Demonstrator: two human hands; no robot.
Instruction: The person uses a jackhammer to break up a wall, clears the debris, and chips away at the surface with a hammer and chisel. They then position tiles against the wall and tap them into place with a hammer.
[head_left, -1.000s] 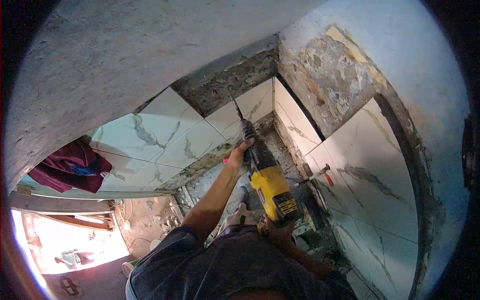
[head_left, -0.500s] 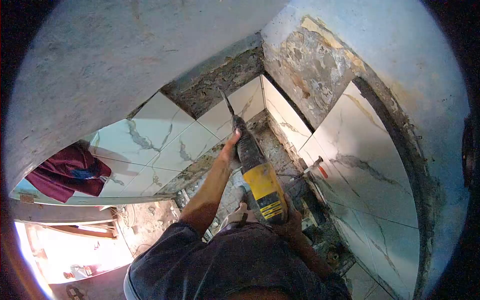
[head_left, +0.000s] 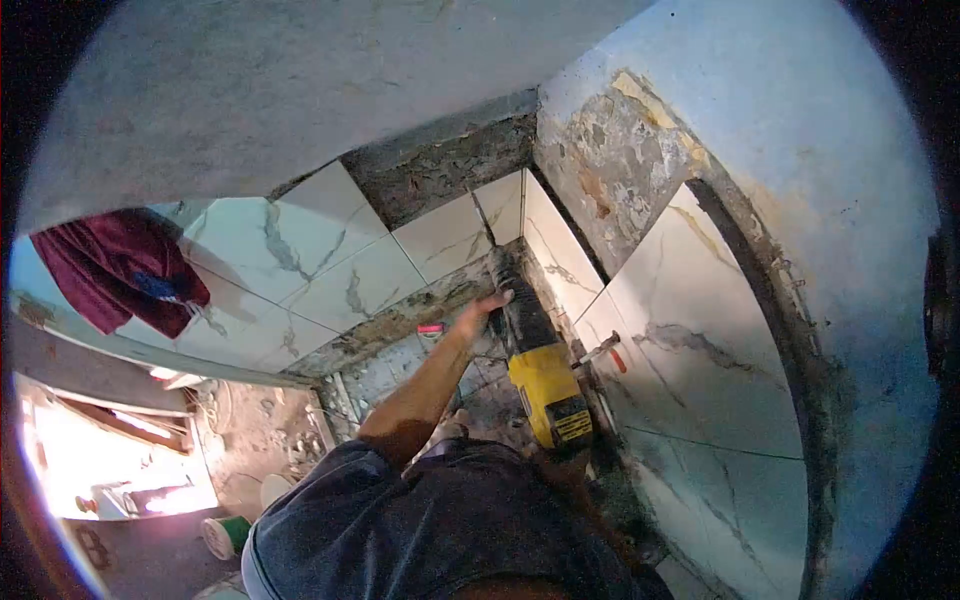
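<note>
A yellow and black demolition hammer (head_left: 543, 385) slants up and away from my body. Its long thin chisel (head_left: 482, 216) crosses the marbled wall tile, with the tip close to that tile's top edge and the bare rough wall strip (head_left: 440, 170). My left hand (head_left: 482, 316) is closed around the black front part of the hammer, thumb on top. At the rear end my right hand (head_left: 562, 468) is wrapped round the handle, mostly hidden in shadow and behind the housing.
A claw-like hammer with a red grip (head_left: 618, 358) lies against the right tiled wall (head_left: 710, 310). A red object (head_left: 430, 329) rests at the floor's far edge. A maroon cloth (head_left: 120, 270) hangs at left. Rubble covers the floor; a green and white spool (head_left: 226, 537) stands lower left.
The demolition hammer and both hands have shifted slightly right and down in view, and the chisel stands steeper, nearer the corner. The red object and the spool have come into view.
</note>
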